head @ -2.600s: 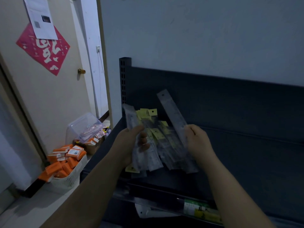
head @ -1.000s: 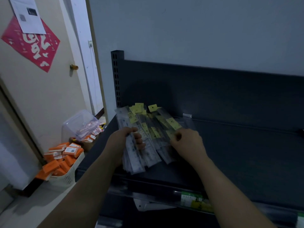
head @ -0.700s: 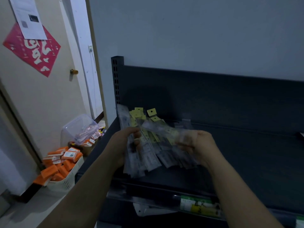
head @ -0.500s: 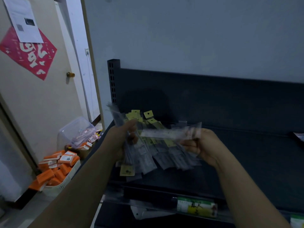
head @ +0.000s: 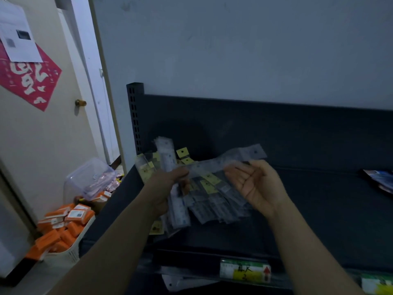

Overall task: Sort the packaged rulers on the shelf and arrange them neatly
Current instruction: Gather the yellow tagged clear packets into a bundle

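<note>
Packaged rulers (head: pixel 212 201) litter a shelf (head: pixel 319 209) by the door (head: pixel 53 145); left hand (head: pixel 165 188) grips some, right hand (head: pixel 257 188) relaxed.

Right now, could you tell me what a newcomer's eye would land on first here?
The left hand grips a fan of packaged rulers over the dark shelf, one clear packet reaching across to the open right hand. Orange boxes crowd a basket at lower left.
</note>
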